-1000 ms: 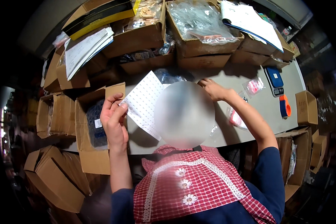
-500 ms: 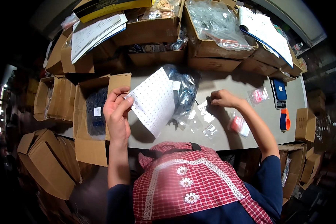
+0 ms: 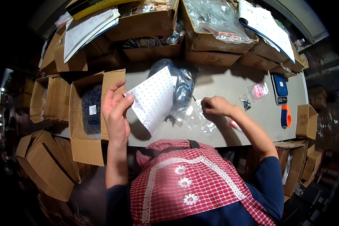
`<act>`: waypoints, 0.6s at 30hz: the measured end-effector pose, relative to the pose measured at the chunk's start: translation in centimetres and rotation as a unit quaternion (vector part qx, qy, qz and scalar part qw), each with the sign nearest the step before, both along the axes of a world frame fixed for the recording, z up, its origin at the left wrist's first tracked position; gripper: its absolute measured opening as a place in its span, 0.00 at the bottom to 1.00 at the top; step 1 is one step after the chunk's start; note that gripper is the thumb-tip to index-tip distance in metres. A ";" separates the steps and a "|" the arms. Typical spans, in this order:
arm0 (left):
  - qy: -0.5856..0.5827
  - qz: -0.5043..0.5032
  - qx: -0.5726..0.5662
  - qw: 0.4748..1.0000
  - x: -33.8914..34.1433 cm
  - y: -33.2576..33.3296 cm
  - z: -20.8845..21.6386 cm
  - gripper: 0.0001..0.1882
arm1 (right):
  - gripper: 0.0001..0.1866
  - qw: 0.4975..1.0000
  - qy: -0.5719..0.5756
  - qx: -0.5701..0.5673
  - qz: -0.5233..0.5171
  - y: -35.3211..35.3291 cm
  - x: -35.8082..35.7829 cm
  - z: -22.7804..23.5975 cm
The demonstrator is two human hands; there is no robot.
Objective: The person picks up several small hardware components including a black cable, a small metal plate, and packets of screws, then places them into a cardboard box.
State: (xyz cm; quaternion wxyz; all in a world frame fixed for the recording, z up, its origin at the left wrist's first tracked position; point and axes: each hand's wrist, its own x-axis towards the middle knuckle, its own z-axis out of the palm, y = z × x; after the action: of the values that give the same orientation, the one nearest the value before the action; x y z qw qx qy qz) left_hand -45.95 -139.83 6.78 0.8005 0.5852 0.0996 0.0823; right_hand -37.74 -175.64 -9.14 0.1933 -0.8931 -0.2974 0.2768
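Note:
My left hand (image 3: 116,111) pinches the edge of a white sheet of small printed labels (image 3: 154,100), held tilted above the table. Behind the sheet lies a large clear plastic bag of dark blue pieces (image 3: 184,81). Over the small clear bags (image 3: 208,127) on the table, my right hand (image 3: 217,106) has its fingers curled together; whatever they grip is hidden. Beneath my right forearm a red and white packet (image 3: 234,124) shows in part. Beyond that forearm sit a few small dark pieces (image 3: 246,104) and a clear bag with pink contents (image 3: 259,90).
At the left stands an open carton (image 3: 76,124) with a dark blue bagged bundle inside. A blue scale (image 3: 280,86) and an orange and blue tape roll (image 3: 286,116) lie at the right. Filled cartons (image 3: 214,46) and clipboards of papers (image 3: 267,28) line the back.
My right hand has shifted slightly left over the small clear bags. Small dark pieces now show beyond my right forearm, which covers more of the red and white packet. The whole view has shifted slightly.

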 end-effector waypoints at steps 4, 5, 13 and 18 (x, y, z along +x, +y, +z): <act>0.007 -0.025 0.023 0.999 -0.1 -1.2 0.6 0.29 | 0.23 0.992 -0.079 -0.019 -0.094 -1.6 -0.1 -1.1; 0.009 -0.038 0.025 0.999 0.0 -1.4 0.5 0.29 | 0.22 0.991 -0.060 -0.001 -0.117 -1.8 -0.3 -0.9; 0.008 -0.078 0.041 0.996 -0.3 -3.3 0.3 0.25 | 0.14 0.915 -0.153 0.090 -0.362 -8.5 -3.2 2.3; 0.012 -0.123 0.064 0.990 0.5 -3.8 -0.2 0.25 | 0.23 0.862 -0.238 -0.046 -0.445 -15.9 -5.1 -0.8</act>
State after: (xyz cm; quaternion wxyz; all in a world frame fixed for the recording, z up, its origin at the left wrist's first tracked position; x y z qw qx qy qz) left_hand -45.49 -143.64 6.55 0.7642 0.6441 0.0306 -0.0179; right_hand -42.82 -191.52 -9.96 0.1781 -0.9771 0.1074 -0.0459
